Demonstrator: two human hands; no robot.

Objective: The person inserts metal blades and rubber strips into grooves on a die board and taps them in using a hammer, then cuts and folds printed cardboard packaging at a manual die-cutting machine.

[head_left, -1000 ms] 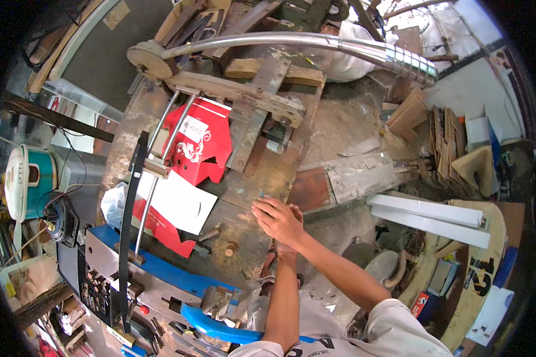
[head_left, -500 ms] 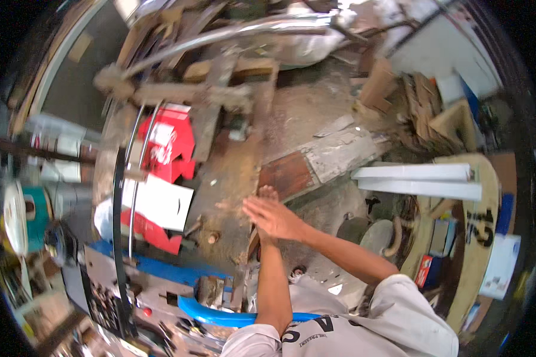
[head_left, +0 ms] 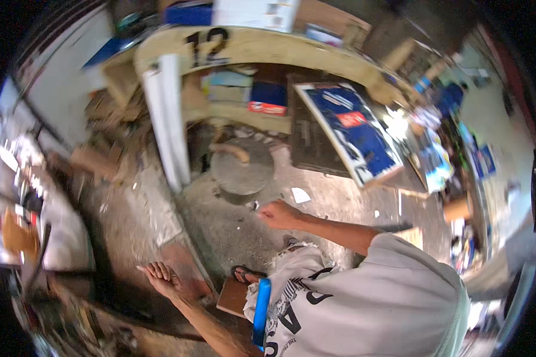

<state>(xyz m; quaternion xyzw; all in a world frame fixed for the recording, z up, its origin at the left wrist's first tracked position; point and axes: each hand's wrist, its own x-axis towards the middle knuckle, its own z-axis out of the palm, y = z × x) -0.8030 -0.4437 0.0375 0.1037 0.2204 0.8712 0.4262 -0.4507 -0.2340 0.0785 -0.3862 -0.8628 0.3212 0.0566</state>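
My left hand (head_left: pixel 161 278) is over the end of a worn wooden board, its fingers loosely bent and apart with nothing visible in them. The board (head_left: pixel 181 256) has a reddish-brown patch and a pale, flaking stretch. Out in front of my body, my right hand (head_left: pixel 280 214) is curled into a loose fist above the concrete floor. I make out nothing in its fingers, though their inner side is turned away. A round grey block (head_left: pixel 241 172) with a curved wooden piece (head_left: pixel 231 151) on top stands just beyond that hand.
Long white bars (head_left: pixel 168 122) lean against a curved yellowish wooden panel (head_left: pixel 262 44). A blue-and-white printed board (head_left: pixel 351 131) lies on a dark surface at the right. Near my sandalled foot (head_left: pixel 245 275) is a brown block (head_left: pixel 232 296). Wood scraps (head_left: pixel 101 157) are piled at the left.
My view has swung to the right, away from the bench with the red and white sheets. My hands, pressed palm to palm before, have parted, and the right has curled up.
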